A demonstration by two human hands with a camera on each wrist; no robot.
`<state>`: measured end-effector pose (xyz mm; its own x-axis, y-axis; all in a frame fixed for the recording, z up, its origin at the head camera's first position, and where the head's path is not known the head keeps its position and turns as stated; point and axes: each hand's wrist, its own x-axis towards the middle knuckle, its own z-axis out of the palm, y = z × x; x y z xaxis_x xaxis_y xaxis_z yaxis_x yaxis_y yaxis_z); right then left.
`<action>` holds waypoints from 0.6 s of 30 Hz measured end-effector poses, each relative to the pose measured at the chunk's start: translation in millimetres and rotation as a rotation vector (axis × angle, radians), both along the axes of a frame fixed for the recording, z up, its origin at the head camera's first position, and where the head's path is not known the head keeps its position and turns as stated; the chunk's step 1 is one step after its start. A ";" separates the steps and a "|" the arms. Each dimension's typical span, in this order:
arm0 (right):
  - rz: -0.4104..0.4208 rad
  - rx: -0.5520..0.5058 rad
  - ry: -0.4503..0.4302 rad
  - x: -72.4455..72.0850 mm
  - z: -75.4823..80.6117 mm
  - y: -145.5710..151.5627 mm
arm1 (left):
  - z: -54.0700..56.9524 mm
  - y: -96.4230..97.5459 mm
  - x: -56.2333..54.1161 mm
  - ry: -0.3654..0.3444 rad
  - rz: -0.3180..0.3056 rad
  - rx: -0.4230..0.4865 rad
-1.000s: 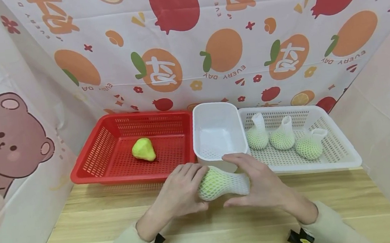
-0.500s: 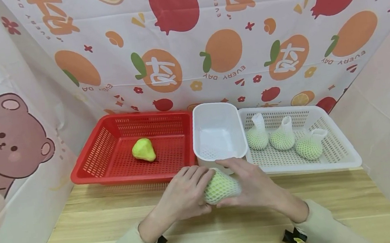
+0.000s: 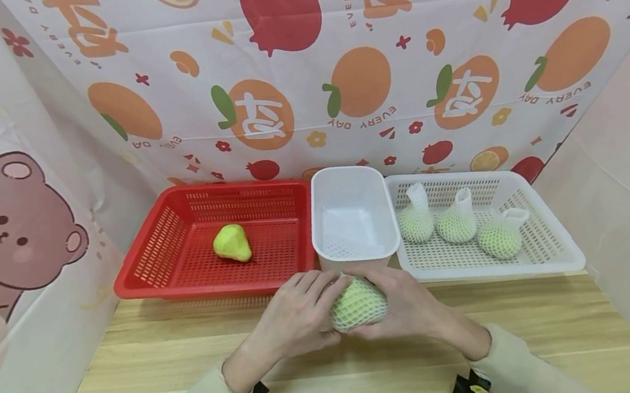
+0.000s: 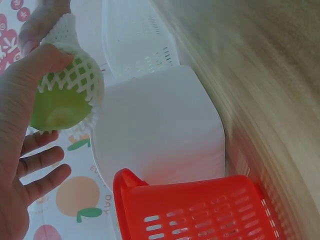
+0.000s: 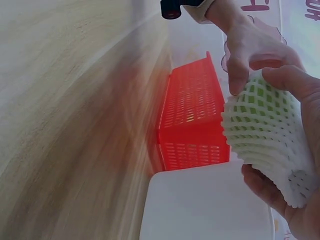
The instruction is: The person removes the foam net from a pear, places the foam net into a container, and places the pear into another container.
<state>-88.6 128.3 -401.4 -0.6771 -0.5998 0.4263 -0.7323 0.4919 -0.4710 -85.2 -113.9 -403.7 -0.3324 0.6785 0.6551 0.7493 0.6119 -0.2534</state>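
Observation:
Over the table's middle, both hands hold a green pear (image 3: 359, 307) wrapped in a white foam net (image 5: 265, 125). My left hand (image 3: 301, 313) grips the pear's round end, the thumb on the net and a forefinger beneath in the left wrist view. There, bare green skin of the pear (image 4: 60, 110) shows outside the net's edge. The right hand (image 3: 403, 299) is curled round the net's narrow end, thumb on top and fingers below in the right wrist view.
Behind the hands stands a deep white container (image 3: 352, 221), white mesh showing at its near end. A red basket (image 3: 204, 290) with one bare pear (image 3: 232, 243) is at left. At right, a white basket (image 3: 496, 271) holds three netted pears (image 3: 456, 223).
My right hand has moved left and closed in on the net's narrow end, which it now covers. The left hand has kept its hold, shifting only slightly.

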 end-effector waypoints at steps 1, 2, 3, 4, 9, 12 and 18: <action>-0.003 -0.004 0.002 0.0 -0.7 -0.1 | -0.1 -0.5 0.1 -0.006 -0.002 0.000; -0.006 -0.008 0.005 0.0 -1.7 0.1 | 0.2 -1.1 0.4 -0.015 -0.004 0.001; -0.008 -0.013 0.008 -0.1 -2.3 0.4 | 0.7 -1.8 0.6 -0.024 -0.006 0.002; -0.008 -0.019 0.010 -0.2 -2.8 0.8 | 1.2 -2.5 0.6 -0.030 -0.010 0.003; 0.007 -0.049 0.030 -1.1 -5.7 3.7 | 5.8 -10.0 0.8 -0.091 -0.019 -0.009; 0.013 -0.074 0.023 -1.5 -7.4 5.9 | 9.8 -16.5 0.1 -0.122 -0.025 -0.020; 0.016 -0.106 -0.006 -1.0 -9.3 10.7 | 19.8 -28.4 -3.8 -0.137 -0.059 -0.002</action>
<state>-89.6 139.0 -410.8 -0.6708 -0.5622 0.4838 -0.7365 0.4277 -0.5241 -89.1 -142.3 -383.9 -0.3783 0.7003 0.6053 0.8113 0.5657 -0.1474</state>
